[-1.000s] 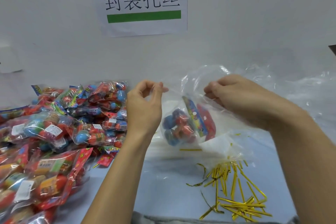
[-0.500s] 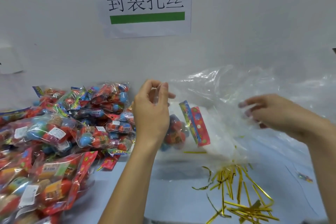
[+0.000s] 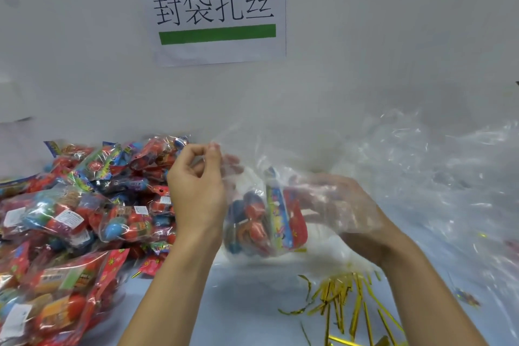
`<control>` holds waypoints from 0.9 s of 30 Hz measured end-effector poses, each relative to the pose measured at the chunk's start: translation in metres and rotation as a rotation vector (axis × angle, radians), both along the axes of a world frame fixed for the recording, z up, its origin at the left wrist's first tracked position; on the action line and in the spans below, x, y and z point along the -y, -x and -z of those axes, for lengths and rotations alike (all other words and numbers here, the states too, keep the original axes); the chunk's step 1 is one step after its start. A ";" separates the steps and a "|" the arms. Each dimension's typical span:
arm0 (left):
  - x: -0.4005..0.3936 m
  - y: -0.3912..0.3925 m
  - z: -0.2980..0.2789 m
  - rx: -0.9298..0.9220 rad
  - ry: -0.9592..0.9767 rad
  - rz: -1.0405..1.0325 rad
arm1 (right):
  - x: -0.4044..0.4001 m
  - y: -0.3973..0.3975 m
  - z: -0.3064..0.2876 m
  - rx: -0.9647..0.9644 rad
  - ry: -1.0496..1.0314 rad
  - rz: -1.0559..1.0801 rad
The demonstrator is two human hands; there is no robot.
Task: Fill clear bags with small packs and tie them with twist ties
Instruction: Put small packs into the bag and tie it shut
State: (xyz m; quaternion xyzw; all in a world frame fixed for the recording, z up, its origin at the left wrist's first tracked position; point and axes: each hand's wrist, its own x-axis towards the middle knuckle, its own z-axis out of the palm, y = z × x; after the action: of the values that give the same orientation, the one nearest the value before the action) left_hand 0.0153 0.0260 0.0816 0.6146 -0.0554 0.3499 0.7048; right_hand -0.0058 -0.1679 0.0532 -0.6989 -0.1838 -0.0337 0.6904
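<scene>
A clear bag (image 3: 252,166) hangs in the middle of the view with one small pack (image 3: 261,219) of red and blue pieces in it. My left hand (image 3: 196,194) pinches the bag's upper left edge between thumb and fingers. My right hand (image 3: 337,205) is seen through the plastic at the right of the pack, fingers spread and pointing left; whether it is inside the bag or behind it I cannot tell. Gold twist ties (image 3: 345,306) lie loose on the table below the bag.
A big heap of colourful small packs (image 3: 78,213) covers the table's left side. A pile of crumpled clear bags (image 3: 438,171) fills the right. A paper sign (image 3: 216,9) hangs on the white wall behind.
My right hand let go of the bag's top edge, swung out to the right, then came back lower against the pack. My left hand kept its pinch.
</scene>
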 end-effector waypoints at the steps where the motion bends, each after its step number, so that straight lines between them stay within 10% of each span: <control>1: 0.000 -0.001 0.001 -0.014 0.002 -0.003 | -0.002 0.002 0.001 0.000 -0.018 -0.009; 12: 0.007 -0.002 0.010 -0.120 0.301 -0.164 | -0.019 -0.002 0.012 -0.027 0.036 -0.118; 20: -0.016 -0.009 0.009 -0.263 0.086 -0.079 | -0.015 -0.014 0.014 -0.085 -0.264 0.140; 27: -0.036 -0.006 0.004 -0.225 -0.477 -0.070 | -0.013 -0.013 0.016 -0.231 -0.241 0.089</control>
State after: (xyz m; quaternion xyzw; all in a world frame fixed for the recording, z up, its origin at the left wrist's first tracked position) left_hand 0.0210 0.0615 0.0775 0.8000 -0.0365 0.2805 0.5291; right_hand 0.0068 -0.1545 0.0375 -0.6176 -0.0667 -0.0054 0.7836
